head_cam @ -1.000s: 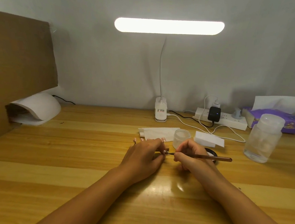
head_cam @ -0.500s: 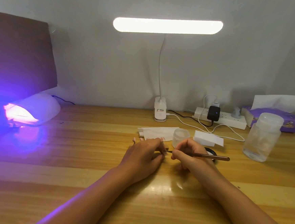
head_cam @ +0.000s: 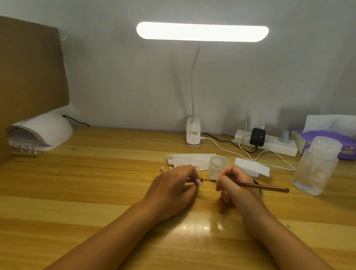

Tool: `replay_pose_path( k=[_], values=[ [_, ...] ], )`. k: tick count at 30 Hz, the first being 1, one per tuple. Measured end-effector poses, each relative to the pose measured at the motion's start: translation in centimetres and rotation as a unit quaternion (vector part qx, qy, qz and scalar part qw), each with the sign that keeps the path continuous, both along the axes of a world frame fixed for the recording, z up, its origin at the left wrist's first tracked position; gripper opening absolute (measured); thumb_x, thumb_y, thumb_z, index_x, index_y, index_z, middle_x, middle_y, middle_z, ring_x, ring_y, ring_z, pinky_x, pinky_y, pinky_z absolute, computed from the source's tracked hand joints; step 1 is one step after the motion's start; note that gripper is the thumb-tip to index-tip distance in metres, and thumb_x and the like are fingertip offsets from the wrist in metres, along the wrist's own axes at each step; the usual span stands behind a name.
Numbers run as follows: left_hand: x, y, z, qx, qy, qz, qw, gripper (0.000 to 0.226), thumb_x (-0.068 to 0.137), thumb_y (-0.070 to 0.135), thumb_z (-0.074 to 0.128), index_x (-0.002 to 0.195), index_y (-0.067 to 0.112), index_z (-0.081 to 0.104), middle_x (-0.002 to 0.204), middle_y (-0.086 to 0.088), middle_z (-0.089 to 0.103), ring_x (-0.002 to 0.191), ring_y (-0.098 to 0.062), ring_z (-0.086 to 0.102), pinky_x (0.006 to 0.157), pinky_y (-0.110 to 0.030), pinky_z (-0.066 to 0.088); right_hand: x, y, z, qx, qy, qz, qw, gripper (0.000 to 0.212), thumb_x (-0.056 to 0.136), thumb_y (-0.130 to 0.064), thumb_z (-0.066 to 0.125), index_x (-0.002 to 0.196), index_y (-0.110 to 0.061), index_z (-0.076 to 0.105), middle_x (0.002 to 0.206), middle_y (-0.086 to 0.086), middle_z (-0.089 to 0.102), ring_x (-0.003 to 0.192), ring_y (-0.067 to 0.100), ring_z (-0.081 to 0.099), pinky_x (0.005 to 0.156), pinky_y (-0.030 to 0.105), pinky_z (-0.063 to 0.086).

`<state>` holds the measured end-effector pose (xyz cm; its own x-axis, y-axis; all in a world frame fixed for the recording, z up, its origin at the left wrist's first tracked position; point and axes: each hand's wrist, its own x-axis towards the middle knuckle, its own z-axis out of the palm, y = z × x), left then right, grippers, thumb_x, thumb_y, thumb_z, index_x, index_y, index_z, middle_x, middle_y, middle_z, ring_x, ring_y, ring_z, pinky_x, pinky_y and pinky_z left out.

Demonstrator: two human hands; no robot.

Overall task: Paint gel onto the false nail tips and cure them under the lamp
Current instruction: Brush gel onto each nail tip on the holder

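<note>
Across the wooden tabletop [head_cam: 83, 191], a brown cardboard panel [head_cam: 22, 69] stood along the left edge. A white desk lamp [head_cam: 202, 32] glowed overhead, rising from its clip base at the back. Beside the cardboard sat the white curing lamp [head_cam: 43, 128], with a strip of false nail tips [head_cam: 24, 151] lying at its mouth. Far to the right stood a clear bottle [head_cam: 316, 167], and a purple tissue pack [head_cam: 329, 142] and a white power strip [head_cam: 265, 145] lay behind it.

Both hands rested on the wood near the middle. The left hand [head_cam: 175, 183] lay palm down, its fingers curled in and pinching a pale nail tip [head_cam: 199, 181]. The right hand [head_cam: 234, 186] had its fingers closed round a brown brush [head_cam: 264, 187], held level with its bristle end pointing left, just short of that pinched tip. A sheet of white paper [head_cam: 190, 158] lay behind the left hand. Next to it a small frosted jar [head_cam: 218, 166] stood just behind the gap between the hands.
</note>
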<state>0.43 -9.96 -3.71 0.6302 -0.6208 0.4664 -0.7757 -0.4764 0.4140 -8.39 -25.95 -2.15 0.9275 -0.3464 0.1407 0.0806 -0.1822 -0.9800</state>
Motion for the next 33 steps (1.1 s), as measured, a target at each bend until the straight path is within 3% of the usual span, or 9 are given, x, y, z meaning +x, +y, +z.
replay_pose_path(
  k=[2,4,6,10,14,18,22,33],
  values=[
    [0.0,0.0,0.0,-0.024,-0.023,0.021,0.999,0.009,0.091,0.026,0.063,0.094,0.032,0.057,0.090,0.023,0.059,0.070,0.002,0.048,0.081,-0.036,0.046,0.0,-0.1,0.0,0.016,-0.003,-0.012,1.000,0.003,0.092,-0.007,0.058,0.090,-0.008,0.060,0.066,0.001,0.059,0.049,0.005,0.052,0.051,0.021,0.050],
    [0.0,-0.1,0.2,-0.050,-0.072,0.052,0.995,0.009,0.090,0.025,0.065,0.094,0.030,0.058,0.077,0.027,0.046,0.065,0.001,0.044,0.061,-0.022,0.039,0.0,-0.1,0.0,0.024,-0.004,-0.017,1.000,0.004,0.092,-0.007,0.057,0.090,-0.008,0.060,0.067,0.002,0.059,0.049,0.006,0.051,0.051,0.022,0.050],
    [0.2,-0.1,0.5,-0.070,-0.098,0.088,0.989,0.008,0.089,0.026,0.066,0.093,0.028,0.060,0.083,0.022,0.048,0.072,-0.002,0.044,0.056,-0.018,0.031,0.0,0.0,0.0,0.031,-0.003,-0.020,0.999,0.003,0.093,-0.007,0.057,0.091,-0.007,0.060,0.068,0.004,0.059,0.049,0.007,0.050,0.051,0.021,0.050],
    [1.0,-0.2,0.4,-0.084,-0.085,0.120,0.986,0.008,0.087,0.026,0.069,0.095,0.025,0.065,0.110,0.007,0.056,0.100,-0.011,0.047,0.075,-0.023,0.033,0.0,0.2,0.0,0.019,0.006,-0.018,1.000,0.003,0.093,-0.008,0.057,0.091,-0.008,0.060,0.069,0.004,0.059,0.048,0.004,0.052,0.052,0.022,0.051],
    [1.3,-0.2,0.2,-0.059,-0.050,0.157,0.985,0.007,0.089,0.034,0.066,0.095,0.033,0.064,0.128,0.010,0.047,0.120,-0.011,0.036,0.086,-0.024,0.017,-0.1,0.3,0.0,0.016,0.006,-0.017,1.000,0.004,0.093,-0.008,0.058,0.091,-0.007,0.060,0.068,0.003,0.059,0.048,0.003,0.052,0.052,0.020,0.050],
    [1.5,-0.2,-0.1,-0.024,-0.027,0.169,0.985,0.007,0.090,0.040,0.063,0.096,0.037,0.064,0.139,0.012,0.040,0.130,-0.012,0.027,0.092,-0.026,0.012,0.0,0.5,0.0,0.005,0.008,-0.014,1.000,0.004,0.092,-0.007,0.058,0.089,-0.008,0.060,0.068,0.003,0.059,0.049,0.000,0.053,0.052,0.020,0.050],
    [1.7,-0.2,-0.2,-0.001,0.002,0.171,0.985,0.006,0.090,0.043,0.061,0.095,0.040,0.061,0.145,0.013,0.032,0.136,-0.013,0.019,0.100,-0.029,0.008,0.0,0.5,0.0,-0.006,0.010,-0.006,1.000,0.005,0.092,-0.008,0.058,0.088,-0.010,0.060,0.069,0.002,0.059,0.049,-0.003,0.053,0.052,0.021,0.049],
    [2.0,-0.4,-0.3,0.010,-0.016,0.206,0.978,0.022,0.086,0.056,0.061,0.100,0.038,0.058,0.147,0.009,0.028,0.135,-0.015,0.017,0.103,-0.034,0.010,0.0,0.5,0.2,-0.011,0.011,0.001,1.000,0.006,0.094,-0.009,0.057,0.088,-0.010,0.060,0.072,0.004,0.060,0.049,-0.004,0.053,0.050,0.016,0.047]
  ],
)
